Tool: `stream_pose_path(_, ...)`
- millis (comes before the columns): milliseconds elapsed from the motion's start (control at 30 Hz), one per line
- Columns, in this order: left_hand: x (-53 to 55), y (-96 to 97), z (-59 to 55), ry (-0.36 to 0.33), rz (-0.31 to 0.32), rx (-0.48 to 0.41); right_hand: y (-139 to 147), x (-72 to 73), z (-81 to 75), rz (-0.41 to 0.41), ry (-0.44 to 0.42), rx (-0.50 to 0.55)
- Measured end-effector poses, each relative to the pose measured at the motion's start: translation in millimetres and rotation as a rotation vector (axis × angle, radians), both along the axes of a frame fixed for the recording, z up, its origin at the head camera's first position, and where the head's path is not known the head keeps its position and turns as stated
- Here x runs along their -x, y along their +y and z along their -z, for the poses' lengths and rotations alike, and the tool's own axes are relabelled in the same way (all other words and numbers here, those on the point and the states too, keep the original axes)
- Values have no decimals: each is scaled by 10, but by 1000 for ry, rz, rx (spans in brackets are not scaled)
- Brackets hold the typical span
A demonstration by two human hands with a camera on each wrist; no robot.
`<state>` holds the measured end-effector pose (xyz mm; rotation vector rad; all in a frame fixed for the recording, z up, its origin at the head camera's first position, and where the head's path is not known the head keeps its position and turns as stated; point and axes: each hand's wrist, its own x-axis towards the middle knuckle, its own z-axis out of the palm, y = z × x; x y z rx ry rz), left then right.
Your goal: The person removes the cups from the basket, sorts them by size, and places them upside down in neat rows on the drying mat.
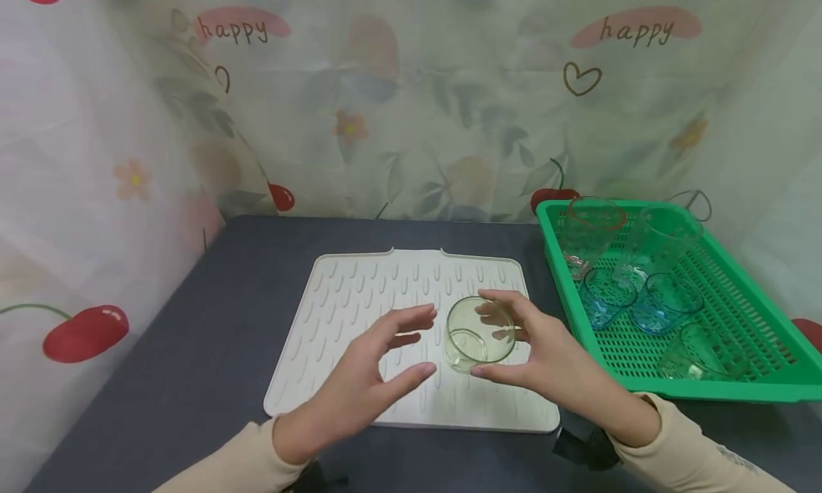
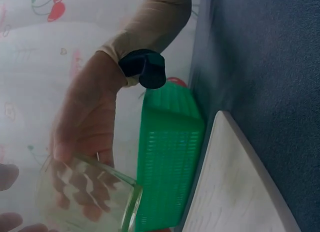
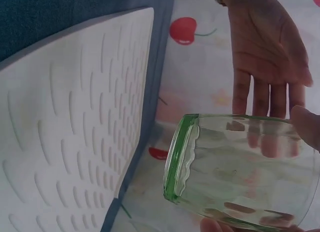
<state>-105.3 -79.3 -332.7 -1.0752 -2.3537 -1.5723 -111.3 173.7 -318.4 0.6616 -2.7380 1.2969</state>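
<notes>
head view: nearest, the left hand (image 1: 362,379) is held wide, with nothing gripped, just beside a greenish glass (image 1: 464,347); this is pinched between thumb and fingers of the right hand (image 1: 554,347) and held above the ridged white mat (image 1: 347,322). no glass is seen set down there, so the handling seems unfinished. farther right, five more glasses (image 1: 664,314) are contained in the green basket (image 1: 738,391), perhaps left for later.

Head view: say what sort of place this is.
Probably an improvised indoor tabletop workspace: a pale cherry-printed sheet hangs behind a dark grey table bearing a white ridged rectangular mat and a green plastic basket of clear and tinted drinking glasses.
</notes>
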Motion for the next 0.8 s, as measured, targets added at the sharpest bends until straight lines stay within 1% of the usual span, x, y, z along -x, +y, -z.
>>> stream_pose_path(133, -14, 50, 51, -18, 21, 12, -59, -11, 87, -21, -16, -10)
stream_pose_path(300, -17, 72, 109, -55, 14, 29, -95, -10, 150, -31, -36, -10)
stream_pose_path(500, 19, 90, 168, -67, 8, 43, -123, -3, 195, -55, -56, -7)
stream_pose_path(600, 46, 97, 195, -104, 12, 42, -137, -5, 216, -60, -62, -9)
stream_pose_path(700, 72, 104, 218, -153, 23, 40, -145, -11, 228, -55, -69, -20)
stream_pose_path(800, 91, 108, 235, -185, 41, 43, -155, -16, 233, -51, -80, -25)
